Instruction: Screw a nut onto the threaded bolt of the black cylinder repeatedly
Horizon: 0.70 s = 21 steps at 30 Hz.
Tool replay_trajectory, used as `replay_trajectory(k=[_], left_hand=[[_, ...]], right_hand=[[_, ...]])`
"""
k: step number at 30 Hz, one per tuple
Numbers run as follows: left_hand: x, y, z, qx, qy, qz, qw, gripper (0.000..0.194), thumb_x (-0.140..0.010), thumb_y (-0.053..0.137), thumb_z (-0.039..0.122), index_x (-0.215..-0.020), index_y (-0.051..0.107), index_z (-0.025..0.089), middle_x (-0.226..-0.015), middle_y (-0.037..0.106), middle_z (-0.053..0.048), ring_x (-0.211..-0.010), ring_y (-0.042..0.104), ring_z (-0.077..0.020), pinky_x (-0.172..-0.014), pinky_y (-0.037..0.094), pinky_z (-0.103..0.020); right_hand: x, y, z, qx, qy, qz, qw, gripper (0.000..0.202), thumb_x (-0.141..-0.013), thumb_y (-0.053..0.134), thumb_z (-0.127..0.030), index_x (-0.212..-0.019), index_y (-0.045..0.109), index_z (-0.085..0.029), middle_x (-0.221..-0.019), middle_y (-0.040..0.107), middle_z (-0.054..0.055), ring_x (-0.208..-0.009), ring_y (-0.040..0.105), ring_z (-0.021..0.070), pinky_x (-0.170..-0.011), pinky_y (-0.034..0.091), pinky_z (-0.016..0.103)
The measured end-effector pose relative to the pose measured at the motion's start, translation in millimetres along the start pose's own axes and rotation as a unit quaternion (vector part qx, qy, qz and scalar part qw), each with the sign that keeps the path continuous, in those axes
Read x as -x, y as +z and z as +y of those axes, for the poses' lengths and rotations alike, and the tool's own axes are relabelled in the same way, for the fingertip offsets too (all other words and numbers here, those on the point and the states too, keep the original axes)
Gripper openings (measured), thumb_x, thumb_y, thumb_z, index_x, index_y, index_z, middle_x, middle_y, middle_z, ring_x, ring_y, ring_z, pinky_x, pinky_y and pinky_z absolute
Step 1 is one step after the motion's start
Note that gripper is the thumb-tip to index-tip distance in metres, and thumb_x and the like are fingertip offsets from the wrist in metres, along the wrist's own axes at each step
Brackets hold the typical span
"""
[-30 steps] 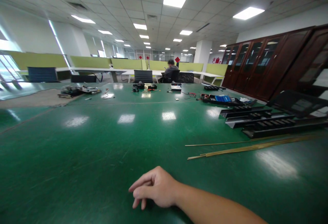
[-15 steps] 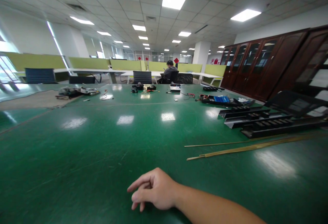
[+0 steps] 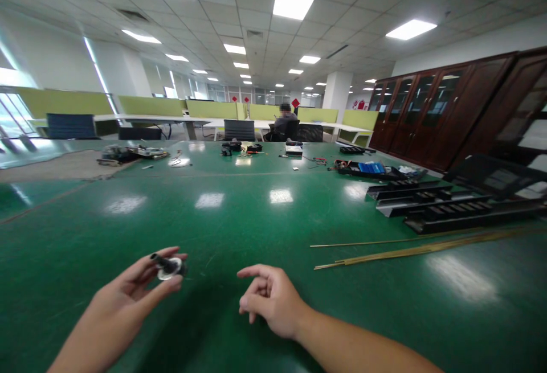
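At the lower left, my left hand (image 3: 132, 293) holds a small round part with a silvery disc and a dark stem (image 3: 170, 269) between thumb and fingers. The part is raised above the green tabletop (image 3: 205, 225), its stem pointing up and to the left. What kind of part it is I cannot make out. To its right is my right hand (image 3: 273, 299), the index finger stretched out and the other fingers loosely bent. Nothing shows in its fingers, and a gap separates it from the part.
Thin brass-coloured rods (image 3: 384, 254) lie to the right. Behind them are black metal channels (image 3: 453, 213) and a black tray with blue items (image 3: 363, 168). Electronic scraps (image 3: 132, 154) are at the far left. A person (image 3: 285, 122) sits beyond the table.
My left hand has come into view from the lower left, holding the round part. My right hand has shifted slightly right, its fingers still apart.
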State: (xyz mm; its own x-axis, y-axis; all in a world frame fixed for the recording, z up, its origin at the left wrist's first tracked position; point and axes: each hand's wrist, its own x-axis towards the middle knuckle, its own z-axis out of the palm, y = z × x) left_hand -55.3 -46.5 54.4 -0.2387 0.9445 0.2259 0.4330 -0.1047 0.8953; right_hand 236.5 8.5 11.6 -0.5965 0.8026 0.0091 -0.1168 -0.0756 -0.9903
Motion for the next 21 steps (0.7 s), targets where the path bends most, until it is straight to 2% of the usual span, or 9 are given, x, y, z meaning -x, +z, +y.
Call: replay_trajectory(k=[2, 4, 6, 8, 12, 15, 18, 21], left_hand=[[6, 27.6, 6, 0.035, -0.032, -0.079, 0.996, 0.059, -0.081, 0.078, 0.047, -0.132, 0.061, 0.023, -0.137, 0.065, -0.006, -0.127, 0.062, -0.0257, -0.109, 0.052, -0.034], [13, 47.1, 14, 0.050, -0.048, -0.148, 0.986, 0.055, -0.083, 0.076, 0.046, -0.132, 0.062, 0.023, -0.137, 0.065, -0.007, -0.126, 0.063, -0.0264, -0.108, 0.053, -0.034], [21, 57.0, 20, 0.027, -0.027, -0.199, 0.979, 0.051, -0.087, 0.072, 0.044, -0.134, 0.061, 0.026, -0.136, 0.065, -0.006, -0.123, 0.065, -0.0257, -0.106, 0.054, -0.033], [26, 59.4, 20, -0.039, 0.032, -0.229, 0.972, 0.047, -0.092, 0.067, 0.042, -0.137, 0.060, 0.029, -0.136, 0.065, -0.005, -0.122, 0.065, -0.0245, -0.106, 0.054, -0.033], [28, 56.8, -2, -0.174, 0.166, -0.202, 0.949, 0.043, -0.098, 0.058, 0.036, -0.140, 0.056, 0.032, -0.136, 0.064, -0.006, -0.123, 0.064, -0.0234, -0.107, 0.053, -0.034], [27, 57.2, -21, -0.217, 0.242, -0.178, 0.929, 0.050, -0.094, 0.064, 0.034, -0.143, 0.051, 0.035, -0.131, 0.068, -0.005, -0.118, 0.068, -0.0211, -0.102, 0.055, -0.029], [27, 60.7, -27, -0.236, 0.260, -0.156, 0.923, 0.058, -0.089, 0.071, 0.036, -0.142, 0.048, 0.035, -0.122, 0.071, -0.004, -0.109, 0.071, -0.0189, -0.095, 0.058, -0.025], [28, 64.1, -24, -0.230, 0.247, -0.138, 0.931, 0.053, -0.088, 0.072, 0.037, -0.136, 0.049, 0.032, -0.118, 0.071, -0.003, -0.106, 0.071, -0.0174, -0.093, 0.058, -0.025]], right_hand=[[-1, -1, -1, 0.024, -0.008, 0.034, 0.999, 0.046, -0.074, 0.076, -0.020, -0.117, 0.062, -0.015, -0.071, 0.067, -0.003, -0.049, 0.056, 0.0106, -0.051, 0.042, 0.023], [-2, -1, 0, 0.040, -0.003, 0.040, 0.998, 0.042, -0.071, 0.074, -0.015, -0.110, 0.059, -0.017, -0.070, 0.065, -0.004, -0.050, 0.054, 0.0104, -0.050, 0.040, 0.022], [-2, 0, 2, 0.052, -0.005, 0.035, 0.998, 0.042, -0.068, 0.073, -0.010, -0.105, 0.055, -0.018, -0.073, 0.066, -0.004, -0.054, 0.054, 0.0101, -0.052, 0.040, 0.021], [-2, 2, 3, 0.068, -0.019, 0.030, 0.997, 0.042, -0.067, 0.070, -0.007, -0.104, 0.053, -0.019, -0.079, 0.068, -0.003, -0.059, 0.054, 0.0097, -0.055, 0.041, 0.021], [0, 4, 4, 0.123, -0.045, 0.030, 0.991, 0.048, -0.067, 0.065, -0.003, -0.109, 0.050, -0.021, -0.093, 0.067, -0.001, -0.064, 0.056, 0.0096, -0.058, 0.042, 0.021], [2, 5, 3, 0.169, -0.061, 0.030, 0.983, 0.060, -0.067, 0.066, -0.005, -0.121, 0.047, -0.024, -0.104, 0.065, 0.001, -0.067, 0.058, 0.0101, -0.058, 0.043, 0.021], [3, 6, 1, 0.203, -0.064, 0.027, 0.977, 0.066, -0.067, 0.070, -0.008, -0.126, 0.046, -0.026, -0.109, 0.063, 0.001, -0.071, 0.059, 0.0111, -0.059, 0.044, 0.022], [5, 7, -3, 0.235, -0.067, 0.020, 0.969, 0.059, -0.067, 0.072, -0.010, -0.121, 0.053, -0.025, -0.107, 0.065, 0.001, -0.074, 0.059, 0.0128, -0.062, 0.045, 0.023]])
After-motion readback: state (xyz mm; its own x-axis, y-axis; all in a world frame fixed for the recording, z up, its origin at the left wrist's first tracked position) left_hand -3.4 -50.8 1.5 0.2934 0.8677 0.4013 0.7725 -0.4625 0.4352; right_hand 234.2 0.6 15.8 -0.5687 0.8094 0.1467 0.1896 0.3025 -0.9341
